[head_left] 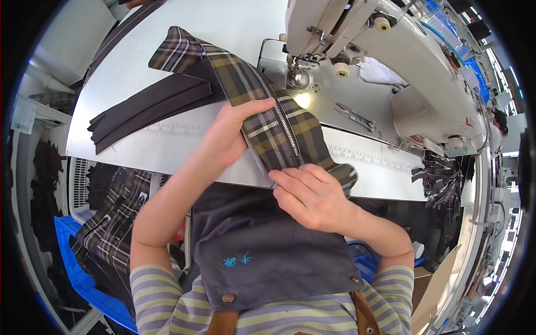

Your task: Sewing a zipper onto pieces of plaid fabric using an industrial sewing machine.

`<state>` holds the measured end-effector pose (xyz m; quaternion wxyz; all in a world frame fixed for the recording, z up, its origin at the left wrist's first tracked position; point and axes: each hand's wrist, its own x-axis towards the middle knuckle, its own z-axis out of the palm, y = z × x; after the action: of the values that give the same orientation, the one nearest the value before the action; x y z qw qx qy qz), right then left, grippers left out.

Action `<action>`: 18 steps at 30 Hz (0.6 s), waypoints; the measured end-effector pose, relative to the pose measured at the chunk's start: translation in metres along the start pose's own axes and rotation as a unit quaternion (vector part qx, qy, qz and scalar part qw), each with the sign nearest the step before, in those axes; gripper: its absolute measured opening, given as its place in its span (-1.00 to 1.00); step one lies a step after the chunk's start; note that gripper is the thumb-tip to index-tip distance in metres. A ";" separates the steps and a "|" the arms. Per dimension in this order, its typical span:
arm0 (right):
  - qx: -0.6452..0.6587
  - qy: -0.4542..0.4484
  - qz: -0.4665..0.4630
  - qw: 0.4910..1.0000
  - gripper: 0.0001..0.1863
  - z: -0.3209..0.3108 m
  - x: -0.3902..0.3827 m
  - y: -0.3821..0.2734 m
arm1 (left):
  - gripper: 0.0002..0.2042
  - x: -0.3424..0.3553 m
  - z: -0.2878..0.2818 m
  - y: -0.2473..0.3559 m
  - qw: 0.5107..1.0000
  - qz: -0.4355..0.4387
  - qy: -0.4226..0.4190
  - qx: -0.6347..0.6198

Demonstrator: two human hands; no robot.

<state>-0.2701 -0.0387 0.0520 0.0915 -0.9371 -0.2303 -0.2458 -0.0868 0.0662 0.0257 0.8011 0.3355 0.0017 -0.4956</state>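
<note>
A plaid fabric piece (262, 131) in olive, black and white lies across the front of the sewing table, with a metal-toothed zipper (276, 111) running along it. My left hand (231, 131) grips its left edge, the thumb pressed on top beside the zipper teeth and the fingers underneath. Around the near end of the cloth, by the zipper's lower end, my right hand (310, 195) is closed with fingertips pinching it. Beyond the cloth stands the sewing machine's needle and presser foot (296, 75), apart from both hands.
Dark folded fabric strips (151, 109) lie at the left on the white table (223, 176). Thread snips (357, 118) rest right of the needle, under the machine arm (424, 67). A blue crate (92, 290) with plaid pieces stands lower left. Dark scraps (441, 178) hang at the right edge.
</note>
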 end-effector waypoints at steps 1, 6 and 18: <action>0.017 -0.031 0.032 0.999 -0.79 0.000 -0.004 -0.006 | -0.65 0.007 -0.004 -0.002 0.993 0.038 0.032 0.106; 0.345 -0.126 0.135 0.920 -0.78 0.009 -0.038 -0.035 | -0.72 0.012 -0.004 -0.002 0.987 0.080 0.067 0.122; -0.049 0.030 0.335 0.941 -0.66 -0.010 -0.097 0.129 | -0.72 0.003 -0.013 0.005 0.990 0.078 0.033 0.116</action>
<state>-0.2879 -0.1922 0.0041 0.1289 -0.9556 0.1120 -0.2401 -0.0769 0.0721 0.0169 0.7922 0.4417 -0.0552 -0.4174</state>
